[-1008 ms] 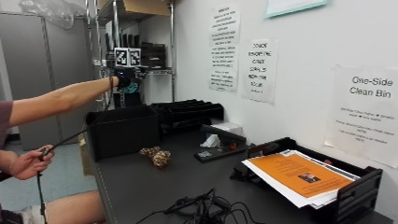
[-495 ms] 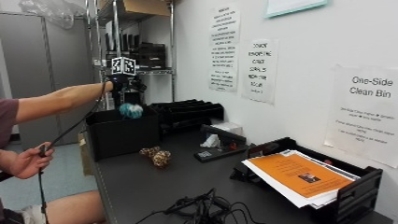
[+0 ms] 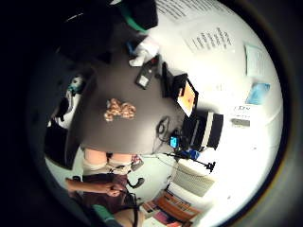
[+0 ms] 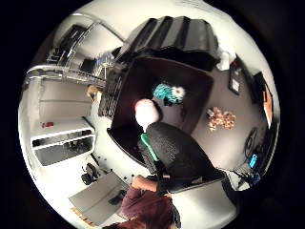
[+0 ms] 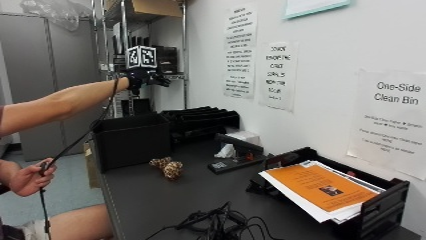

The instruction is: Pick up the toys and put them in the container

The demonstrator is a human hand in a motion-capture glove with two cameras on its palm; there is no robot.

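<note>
Meanwhile the gloved hand, fingers spread, hovers above the container; spotted toy lies crosswise.

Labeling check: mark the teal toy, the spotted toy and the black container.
teal toy [image 4: 167, 93], thumb side palm view, its body.
spotted toy [image 5: 167, 167], outside view, its middle.
black container [image 5: 136, 142], outside view, front wall.

My table, dark top: black container far left, spotted toy beside it, paper tray right, cables near.
</note>
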